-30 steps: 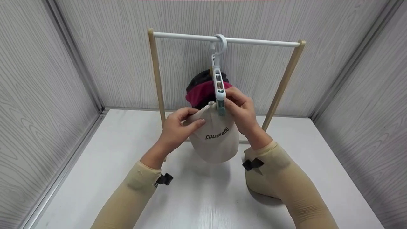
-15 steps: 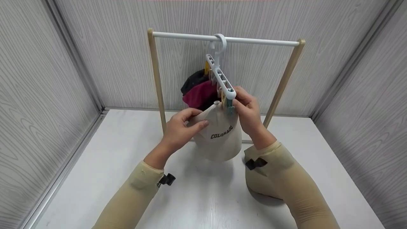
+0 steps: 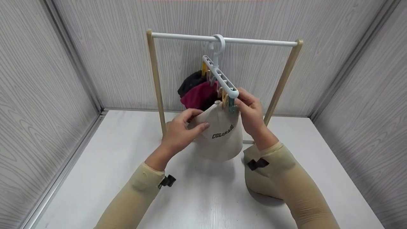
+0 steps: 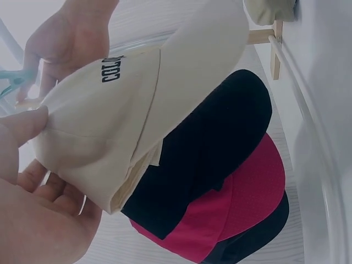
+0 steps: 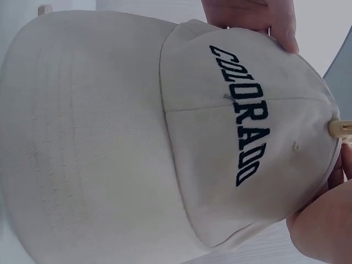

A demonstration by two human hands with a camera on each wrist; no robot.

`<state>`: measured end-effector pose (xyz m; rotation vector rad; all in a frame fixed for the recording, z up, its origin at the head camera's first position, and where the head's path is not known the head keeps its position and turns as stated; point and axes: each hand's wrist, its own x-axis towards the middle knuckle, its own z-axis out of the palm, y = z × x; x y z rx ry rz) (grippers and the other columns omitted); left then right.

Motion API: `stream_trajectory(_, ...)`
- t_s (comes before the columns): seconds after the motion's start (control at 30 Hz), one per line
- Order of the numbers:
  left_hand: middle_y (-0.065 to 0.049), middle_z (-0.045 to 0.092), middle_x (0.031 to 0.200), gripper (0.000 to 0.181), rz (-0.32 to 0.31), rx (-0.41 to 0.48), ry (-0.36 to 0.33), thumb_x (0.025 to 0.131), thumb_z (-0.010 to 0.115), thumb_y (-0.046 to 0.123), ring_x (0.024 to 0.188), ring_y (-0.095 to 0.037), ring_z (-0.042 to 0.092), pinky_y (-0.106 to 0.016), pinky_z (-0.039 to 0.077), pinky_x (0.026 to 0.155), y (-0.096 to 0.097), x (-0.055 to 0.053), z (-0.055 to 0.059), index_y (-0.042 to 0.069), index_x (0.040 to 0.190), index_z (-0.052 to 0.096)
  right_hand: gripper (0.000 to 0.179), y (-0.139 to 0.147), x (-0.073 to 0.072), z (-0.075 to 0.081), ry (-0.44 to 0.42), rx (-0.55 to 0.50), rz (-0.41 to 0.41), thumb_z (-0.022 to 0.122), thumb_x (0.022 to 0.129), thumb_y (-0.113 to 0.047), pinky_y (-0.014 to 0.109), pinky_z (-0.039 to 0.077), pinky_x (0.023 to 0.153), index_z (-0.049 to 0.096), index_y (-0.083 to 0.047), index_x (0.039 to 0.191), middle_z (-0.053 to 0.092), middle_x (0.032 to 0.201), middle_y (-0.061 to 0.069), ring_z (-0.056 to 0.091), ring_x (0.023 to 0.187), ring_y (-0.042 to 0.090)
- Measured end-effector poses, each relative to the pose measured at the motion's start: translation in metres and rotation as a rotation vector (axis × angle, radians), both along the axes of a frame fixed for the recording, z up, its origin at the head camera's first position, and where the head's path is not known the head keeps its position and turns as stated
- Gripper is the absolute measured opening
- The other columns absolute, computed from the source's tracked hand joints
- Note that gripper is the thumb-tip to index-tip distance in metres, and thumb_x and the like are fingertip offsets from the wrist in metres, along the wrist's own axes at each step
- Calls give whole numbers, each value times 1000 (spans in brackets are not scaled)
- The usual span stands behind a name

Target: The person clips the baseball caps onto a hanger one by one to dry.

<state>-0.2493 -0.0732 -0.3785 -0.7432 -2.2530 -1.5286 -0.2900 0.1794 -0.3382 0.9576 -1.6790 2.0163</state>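
Observation:
A cream baseball cap (image 3: 219, 148) lettered COLORADO hangs by its crown at the near end of a white clip hanger (image 3: 224, 81). My left hand (image 3: 179, 133) pinches the crown's edge, thumb in front and fingers behind. A tan clothespin (image 5: 342, 129) bites the cap's top. Beside it is a green clothespin (image 3: 233, 108). At the hanger's end my right hand (image 3: 254, 117) pinches a clothespin; its fingertips are partly hidden, so I cannot tell which one. Behind hang a black cap (image 4: 214, 132), a magenta cap (image 4: 256, 184) and another dark cap (image 3: 190, 84).
The hanger hooks over the white bar (image 3: 260, 41) of a rack with wooden posts (image 3: 155, 73). A beige-green cap (image 3: 259, 183) lies on the white table (image 3: 203, 197) beneath my right forearm. Wood-grain panels stand at the back and sides.
The hanger has swivelled, its near end swinging right and its far end left. Both hands and the cream cap have shifted slightly right with it. The caps behind have swung left.

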Motion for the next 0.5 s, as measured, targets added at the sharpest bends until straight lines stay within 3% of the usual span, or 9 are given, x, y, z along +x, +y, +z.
stream_trajectory(0.17,-6,73,131,46,-8,3,70,102,85,25,119,-19,69,-46,57,104,3,-1,0,5,140,69,10,6,-2,-4,-27,-9,-26,76,104,-16,32,50,93,82,-14,111,74,107,-1,61,101,14)
stream_trajectory(0.33,-11,70,137,53,9,-3,139,100,87,20,123,-23,67,-48,56,107,6,-3,-2,1,144,63,19,11,-2,-10,-54,5,-57,67,102,-4,33,52,96,82,-11,111,75,108,1,65,104,15)
stream_trajectory(0.5,-13,66,140,58,56,-28,181,99,88,19,126,-24,64,-49,55,109,8,-3,-5,1,147,60,22,15,-1,-16,-59,32,-66,66,104,-6,37,51,101,78,5,119,75,114,6,68,113,23)
